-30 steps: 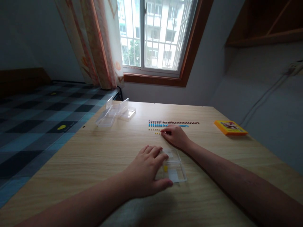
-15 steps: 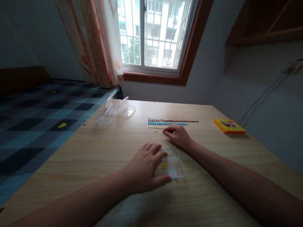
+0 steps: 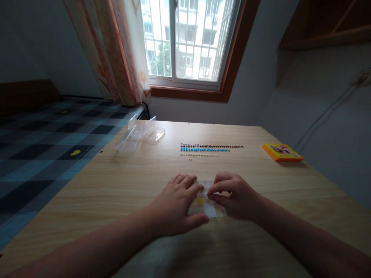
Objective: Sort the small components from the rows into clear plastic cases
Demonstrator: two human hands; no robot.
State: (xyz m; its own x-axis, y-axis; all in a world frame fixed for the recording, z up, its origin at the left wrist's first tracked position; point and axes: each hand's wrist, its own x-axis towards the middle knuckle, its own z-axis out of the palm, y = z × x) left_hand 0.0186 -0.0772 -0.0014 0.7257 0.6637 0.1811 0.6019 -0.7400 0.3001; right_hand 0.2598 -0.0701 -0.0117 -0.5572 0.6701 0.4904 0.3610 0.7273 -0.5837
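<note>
A small clear plastic box (image 3: 211,209) lies on the wooden table (image 3: 145,173) in front of me, with a little yellow piece (image 3: 199,201) inside. My left hand (image 3: 176,202) rests on the box's left side, fingers curved over its edge and thumb along the near side. My right hand (image 3: 236,196) is over the box's right part, thumb and fingers pinched together above it; what they hold, if anything, is too small to see. Beyond the hands lie rows of tiny pieces (image 3: 207,150): a dark row, a blue row, a pale row, and a couple of yellow ones.
Two open clear boxes (image 3: 140,135) stand at the table's far left edge. A yellow-orange flat pack (image 3: 281,152) lies at the far right. A checkered bed cover (image 3: 43,146) is to the left; a window and curtain are behind the table.
My right hand has drawn back from the rows of small pieces to the clear box and now pinches over it. The left hand has stayed on the box.
</note>
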